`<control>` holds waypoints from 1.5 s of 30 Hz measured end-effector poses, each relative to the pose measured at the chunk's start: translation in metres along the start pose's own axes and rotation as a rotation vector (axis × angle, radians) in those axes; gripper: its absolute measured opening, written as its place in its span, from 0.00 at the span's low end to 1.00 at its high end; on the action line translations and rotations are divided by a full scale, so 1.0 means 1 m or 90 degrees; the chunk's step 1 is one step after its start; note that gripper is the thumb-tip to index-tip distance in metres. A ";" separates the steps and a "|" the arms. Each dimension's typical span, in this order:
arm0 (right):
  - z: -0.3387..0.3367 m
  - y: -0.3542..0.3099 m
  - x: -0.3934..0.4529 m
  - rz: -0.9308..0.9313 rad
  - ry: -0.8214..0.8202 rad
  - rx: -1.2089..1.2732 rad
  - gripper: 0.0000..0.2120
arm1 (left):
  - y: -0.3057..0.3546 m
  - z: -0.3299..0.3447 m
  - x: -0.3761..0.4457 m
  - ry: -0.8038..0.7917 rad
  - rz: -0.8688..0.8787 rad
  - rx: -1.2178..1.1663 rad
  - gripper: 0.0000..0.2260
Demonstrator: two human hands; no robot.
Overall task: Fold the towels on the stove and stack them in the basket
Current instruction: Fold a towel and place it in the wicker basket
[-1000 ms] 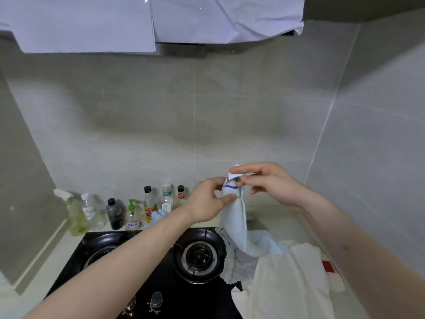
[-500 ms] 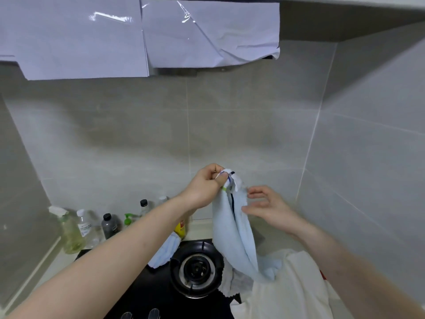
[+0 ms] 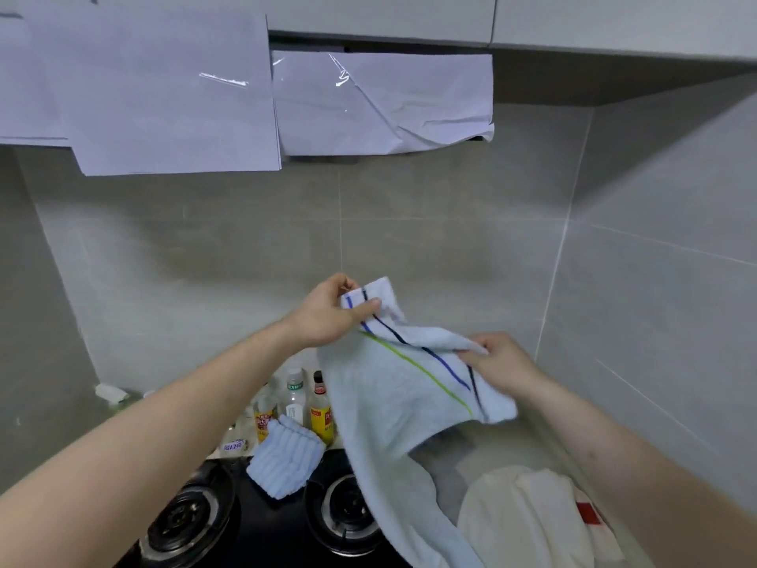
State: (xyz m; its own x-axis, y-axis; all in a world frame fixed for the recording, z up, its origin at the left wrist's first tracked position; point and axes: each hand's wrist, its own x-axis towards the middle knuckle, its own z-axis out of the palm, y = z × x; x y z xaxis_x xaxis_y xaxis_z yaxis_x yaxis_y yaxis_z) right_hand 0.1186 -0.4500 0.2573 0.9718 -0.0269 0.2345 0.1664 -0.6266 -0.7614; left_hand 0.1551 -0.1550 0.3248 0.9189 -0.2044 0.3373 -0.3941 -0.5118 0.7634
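I hold a pale blue towel [image 3: 393,403] with dark blue and green stripes up above the black stove [image 3: 262,522]. My left hand [image 3: 327,313] pinches its upper corner. Lower and to the right, my right hand [image 3: 504,362] pinches the striped edge, so that edge stretches between the two hands. The rest of the towel hangs down over the right burner [image 3: 348,514]. A ribbed light blue towel [image 3: 284,459] lies at the back of the stove between the burners. A cream towel [image 3: 528,522] with a red patch lies on the counter at the right. No basket is in view.
Several bottles [image 3: 305,403] stand along the tiled back wall behind the stove. The left burner [image 3: 184,522] is uncovered. White paper sheets [image 3: 172,96] hang from the hood overhead. A tiled side wall [image 3: 655,321] closes the right side.
My right hand slid down and right along the striped edge and took hold of it, spreading the towel out. The left hand kept its corner. The head tilted upward.
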 end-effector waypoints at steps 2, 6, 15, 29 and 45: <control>-0.022 -0.018 0.006 -0.036 0.034 -0.019 0.15 | 0.000 -0.014 -0.004 -0.071 -0.026 -0.017 0.16; -0.048 -0.056 0.014 -0.070 0.056 -0.048 0.16 | 0.001 -0.030 -0.003 -0.088 -0.051 -0.024 0.11; -0.076 -0.108 0.037 -0.142 0.101 -0.158 0.07 | 0.005 -0.067 0.026 0.124 -0.101 -0.092 0.11; -0.055 -0.094 0.064 -0.012 0.067 -0.327 0.19 | -0.026 -0.083 0.025 0.134 -0.208 -0.178 0.11; -0.066 -0.178 0.132 -0.201 0.332 0.006 0.09 | 0.031 -0.142 0.079 0.345 -0.040 0.121 0.12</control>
State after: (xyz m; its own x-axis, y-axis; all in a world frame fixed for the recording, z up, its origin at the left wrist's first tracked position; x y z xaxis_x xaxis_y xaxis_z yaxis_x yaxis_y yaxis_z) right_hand 0.2063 -0.3936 0.4644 0.6653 -0.2198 0.7135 0.4374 -0.6598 -0.6111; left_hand 0.2131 -0.0685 0.4535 0.7807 0.2622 0.5672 -0.2836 -0.6601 0.6955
